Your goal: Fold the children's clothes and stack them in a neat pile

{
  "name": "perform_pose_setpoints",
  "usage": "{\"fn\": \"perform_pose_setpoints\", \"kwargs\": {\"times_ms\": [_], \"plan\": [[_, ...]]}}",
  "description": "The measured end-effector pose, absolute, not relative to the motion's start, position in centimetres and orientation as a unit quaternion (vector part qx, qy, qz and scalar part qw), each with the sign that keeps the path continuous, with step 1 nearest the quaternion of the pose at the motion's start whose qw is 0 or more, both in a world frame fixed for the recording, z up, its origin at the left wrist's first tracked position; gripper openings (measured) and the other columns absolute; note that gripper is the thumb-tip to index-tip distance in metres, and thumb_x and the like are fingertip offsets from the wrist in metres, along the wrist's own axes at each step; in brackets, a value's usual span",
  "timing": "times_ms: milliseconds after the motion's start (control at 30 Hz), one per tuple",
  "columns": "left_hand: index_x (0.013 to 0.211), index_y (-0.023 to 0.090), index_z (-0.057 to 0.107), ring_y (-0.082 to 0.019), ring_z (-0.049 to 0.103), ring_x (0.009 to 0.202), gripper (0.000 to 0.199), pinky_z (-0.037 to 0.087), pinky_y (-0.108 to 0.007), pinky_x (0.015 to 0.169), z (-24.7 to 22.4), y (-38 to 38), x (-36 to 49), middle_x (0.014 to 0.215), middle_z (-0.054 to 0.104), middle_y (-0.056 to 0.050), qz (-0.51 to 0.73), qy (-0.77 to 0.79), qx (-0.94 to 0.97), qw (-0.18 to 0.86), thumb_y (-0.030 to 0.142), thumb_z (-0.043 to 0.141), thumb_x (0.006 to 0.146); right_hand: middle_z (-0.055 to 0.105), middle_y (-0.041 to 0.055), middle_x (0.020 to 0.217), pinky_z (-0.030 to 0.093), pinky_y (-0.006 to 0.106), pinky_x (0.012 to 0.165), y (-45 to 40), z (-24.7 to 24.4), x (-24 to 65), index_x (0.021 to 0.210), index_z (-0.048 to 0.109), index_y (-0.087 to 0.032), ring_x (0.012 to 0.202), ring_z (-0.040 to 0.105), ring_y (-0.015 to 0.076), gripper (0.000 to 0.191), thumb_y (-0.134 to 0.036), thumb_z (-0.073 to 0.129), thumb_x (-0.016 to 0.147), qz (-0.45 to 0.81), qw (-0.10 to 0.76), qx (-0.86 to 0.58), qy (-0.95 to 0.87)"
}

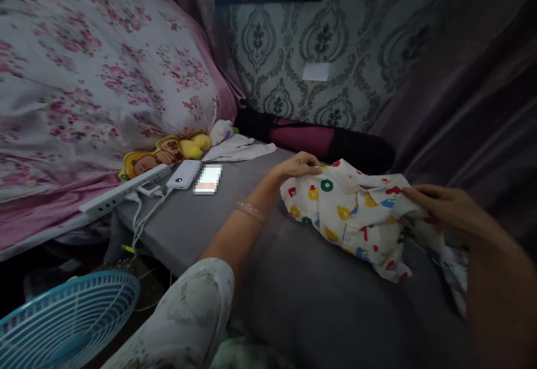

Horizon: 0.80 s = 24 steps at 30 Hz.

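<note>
A small white garment (335, 212) with a colourful print of letters and little figures is spread loosely above the grey bed surface (268, 268). Its exact kind is hard to tell because it is creased and partly folded. At its upper left edge, my left hand (300, 165) pinches the cloth between thumb and fingers. My right hand (436, 201) grips the opposite edge, with its fingertips at the cloth. The lower part of the garment sags towards the bed between and below both hands. More pale cloth (457, 268) lies beneath my right forearm.
At the left are a power strip (126, 193), a white power bank (184, 174) with cables and a blurred-out phone (208, 179). Plush toys (195, 146) and white cloth (241, 149) lie behind. A dark rolled bundle (310, 141) rests along the wall. A blue fan (71, 324) stands front left.
</note>
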State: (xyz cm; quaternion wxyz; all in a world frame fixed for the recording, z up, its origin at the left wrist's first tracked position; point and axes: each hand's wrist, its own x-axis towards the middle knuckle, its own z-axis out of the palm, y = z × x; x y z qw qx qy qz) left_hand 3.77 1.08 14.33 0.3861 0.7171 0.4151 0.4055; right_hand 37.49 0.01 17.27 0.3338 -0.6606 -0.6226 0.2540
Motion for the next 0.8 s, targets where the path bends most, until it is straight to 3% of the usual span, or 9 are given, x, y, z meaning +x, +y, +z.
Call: {"fn": "perform_pose_setpoints", "kwargs": {"times_ms": [100, 200, 300, 433, 633, 800], "plan": [[0.077, 0.012, 0.068, -0.01, 0.055, 0.065, 0.015, 0.043, -0.022, 0.06, 14.5, 0.0, 3.2, 0.073, 0.064, -0.001, 0.448, 0.419, 0.712, 0.341, 0.026, 0.064, 0.075, 0.067, 0.002, 0.07, 0.038, 0.024, 0.04, -0.8, 18.5, 37.3, 0.09, 0.075, -0.02, 0.048, 0.049, 0.0117, 0.022, -0.035, 0.071, 0.073, 0.25, 0.311, -0.65, -0.647], [0.085, 0.013, 0.069, -0.011, 0.056, 0.067, 0.021, 0.045, -0.022, 0.061, 15.4, -0.9, 3.0, 0.077, 0.066, -0.002, 0.486, 0.408, 0.709, 0.308, 0.031, 0.063, 0.076, 0.062, -0.0001, 0.062, 0.034, 0.022, 0.039, -2.0, 20.2, 36.6, 0.096, 0.074, -0.017, 0.044, 0.045, 0.0094, 0.029, -0.039, 0.065, 0.081, 0.208, 0.281, -0.616, -0.706], [0.085, 0.015, 0.07, -0.012, 0.058, 0.066, 0.026, 0.046, -0.022, 0.059, 17.2, -1.4, 2.7, 0.077, 0.068, -0.002, 0.511, 0.415, 0.698, 0.282, 0.038, 0.065, 0.075, 0.061, -0.0003, 0.061, 0.034, 0.021, 0.04, -2.4, 21.7, 36.2, 0.087, 0.074, -0.015, 0.044, 0.045, 0.0083, 0.027, -0.039, 0.064, 0.081, 0.16, 0.301, -0.593, -0.73], [0.079, 0.016, 0.07, -0.013, 0.059, 0.063, 0.029, 0.045, -0.021, 0.053, 20.5, -2.2, 1.8, 0.072, 0.068, -0.002, 0.487, 0.457, 0.709, 0.225, 0.044, 0.069, 0.071, 0.066, 0.0012, 0.067, 0.038, 0.021, 0.047, -2.0, 23.3, 36.7, 0.081, 0.075, -0.016, 0.052, 0.053, 0.0102, 0.027, -0.041, 0.067, 0.077, 0.094, 0.319, -0.551, -0.765], [0.084, 0.019, 0.071, -0.017, 0.063, 0.066, 0.033, 0.05, -0.025, 0.056, 25.5, -3.7, 0.4, 0.075, 0.069, -0.003, 0.398, 0.476, 0.76, 0.195, 0.049, 0.063, 0.074, 0.07, 0.0025, 0.075, 0.044, 0.026, 0.059, -2.6, 26.2, 36.9, 0.087, 0.076, -0.018, 0.066, 0.062, 0.0164, 0.026, -0.037, 0.06, 0.082, -0.001, 0.364, -0.502, -0.785], [0.09, 0.017, 0.072, -0.02, 0.063, 0.083, 0.029, 0.05, -0.031, 0.076, 27.8, -3.6, 0.5, 0.084, 0.07, -0.005, 0.447, 0.506, 0.735, -0.066, 0.039, 0.055, 0.082, 0.068, 0.0069, 0.094, 0.046, 0.034, 0.076, -3.0, 27.6, 35.6, 0.092, 0.075, -0.021, 0.088, 0.061, 0.0217, 0.029, -0.04, 0.054, 0.088, -0.156, 0.447, -0.465, -0.748]]}}
